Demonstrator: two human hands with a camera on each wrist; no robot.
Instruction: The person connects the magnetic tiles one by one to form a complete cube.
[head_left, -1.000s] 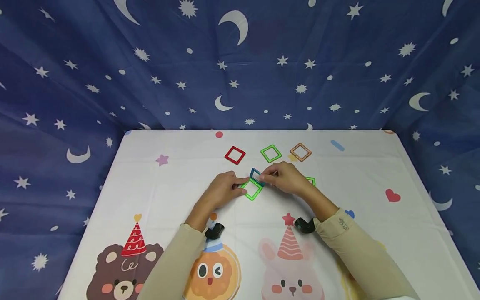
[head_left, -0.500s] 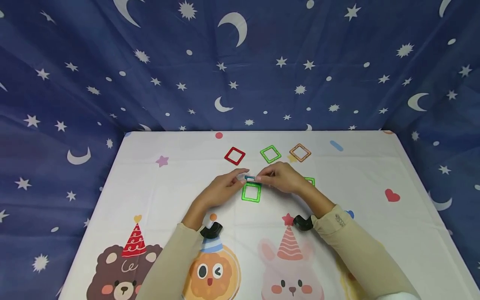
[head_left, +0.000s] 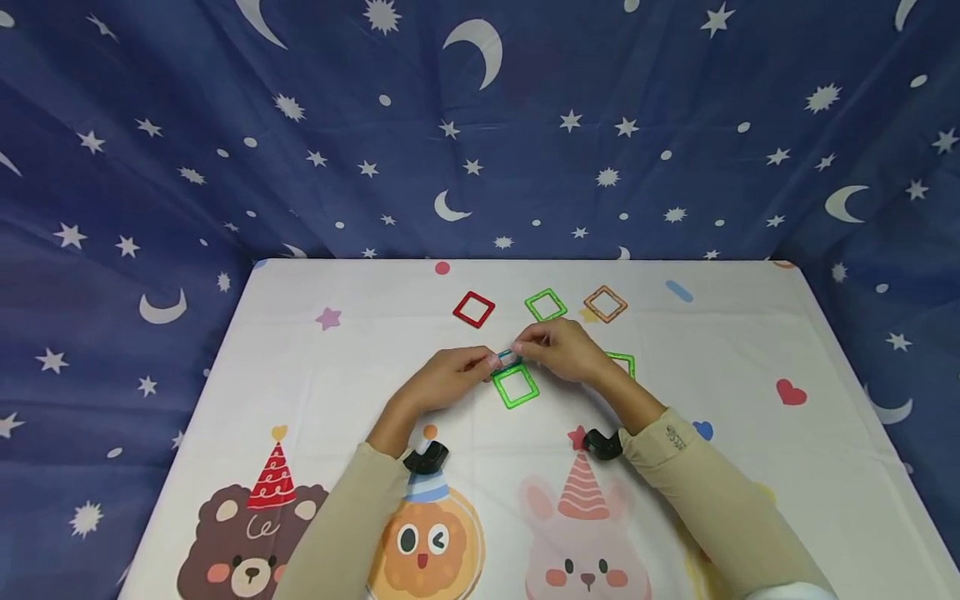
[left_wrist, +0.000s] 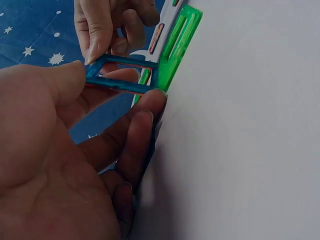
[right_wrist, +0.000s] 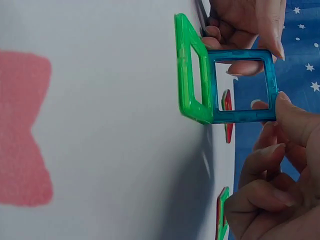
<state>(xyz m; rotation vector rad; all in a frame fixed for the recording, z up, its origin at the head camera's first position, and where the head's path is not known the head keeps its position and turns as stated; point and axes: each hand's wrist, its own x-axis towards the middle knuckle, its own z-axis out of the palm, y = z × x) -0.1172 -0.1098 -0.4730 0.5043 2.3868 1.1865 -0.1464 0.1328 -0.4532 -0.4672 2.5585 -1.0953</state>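
Observation:
A blue square magnetic tile [right_wrist: 242, 116] stands on edge, its lower side against one side of a green square magnetic tile [head_left: 524, 400] that lies flat on the table. My left hand [head_left: 450, 377] pinches the blue tile near its upper left corner, thumb in front and a finger behind. At the other upper corner my right hand [head_left: 564, 350] pinches it between thumb and fingertips. In the left wrist view, curled lower fingers of the left hand come right up to where the two tiles meet.
Behind the hands lie a red square tile [head_left: 466, 319], another green tile [head_left: 537, 295] and an orange tile [head_left: 616, 296]. A further green tile [head_left: 621, 356] is partly hidden by the right forearm. The white tablecloth [head_left: 360, 367] has printed cartoon animals; a starry blue curtain [head_left: 420, 150] hangs behind.
My left hand has moved from the flat green tile onto the blue one. The blue tile has tipped upright, and the green tile has turned on the table. My right hand keeps its pinch.

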